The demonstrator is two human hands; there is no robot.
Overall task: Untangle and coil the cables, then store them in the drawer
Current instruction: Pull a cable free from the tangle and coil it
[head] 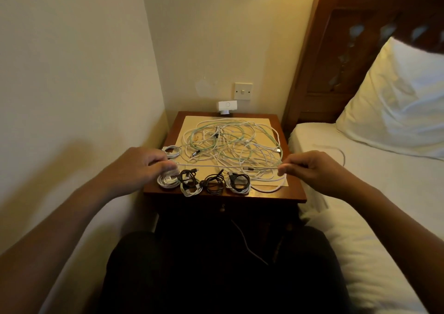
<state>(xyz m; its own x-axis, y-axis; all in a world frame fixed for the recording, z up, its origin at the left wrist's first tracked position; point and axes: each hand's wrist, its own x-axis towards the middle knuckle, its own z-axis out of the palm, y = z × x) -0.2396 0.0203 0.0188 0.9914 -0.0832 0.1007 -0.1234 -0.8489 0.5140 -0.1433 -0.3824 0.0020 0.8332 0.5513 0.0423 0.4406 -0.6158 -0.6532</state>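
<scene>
A nightstand (295, 190) stands between a wall (72, 73) on the left and a bed (360, 174) on the right. A mat (192, 126) lies on it, under a tangle (230, 143). Coils (211, 182) line the front edge. Above them a cable (228, 166) runs between the left hand (141, 167) and right hand (312, 169).

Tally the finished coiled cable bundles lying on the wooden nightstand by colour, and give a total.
White coiled cable bundles: 4
Black coiled cable bundles: 3
Total: 7
Two pairs overlap. Left out: the white cable stretched between the left hand and right hand.
</scene>
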